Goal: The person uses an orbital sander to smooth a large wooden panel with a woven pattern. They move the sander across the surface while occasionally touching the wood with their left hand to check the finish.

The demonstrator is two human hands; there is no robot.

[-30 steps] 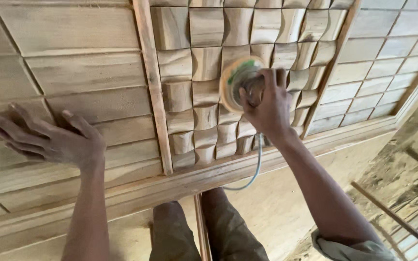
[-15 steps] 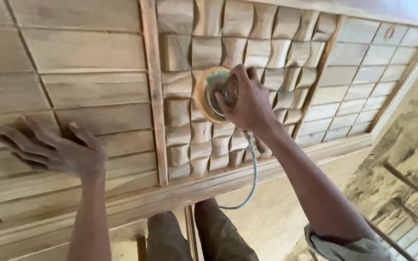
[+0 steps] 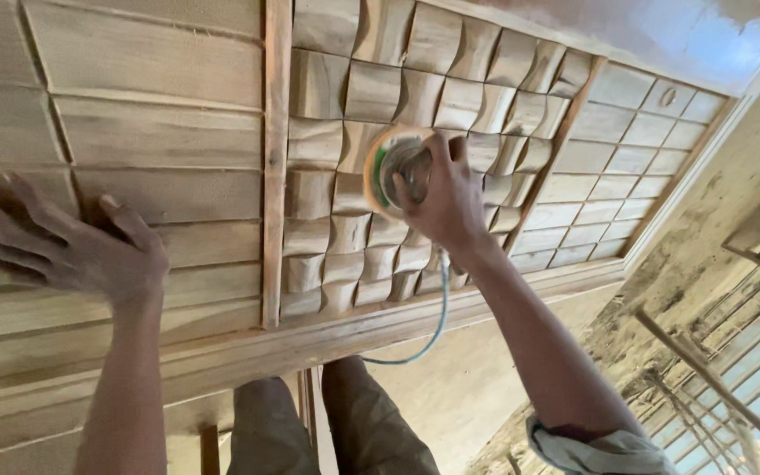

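Right hand (image 3: pixel 442 207) clamped around round orbital sander (image 3: pixel 398 167) at frame centre, disc against carved wooden door panel (image 3: pixel 345 220), left hand (image 3: pixel 72 251) spread flat on slats at left; sander looks compact, rigid, likely buzzy, best palmed over its top.

floor (image 3: pixel 485 387): pale, dusty, bare | wall (image 3: pixel 714 237): rough, stained plaster at right | metal grille (image 3: pixel 749 352): lower right, blue daylight behind | light: bright natural, from right

Sander (image 3: pixel 395 167) body behind right hand (image 3: pixel 447 207); left fingertips blurred.
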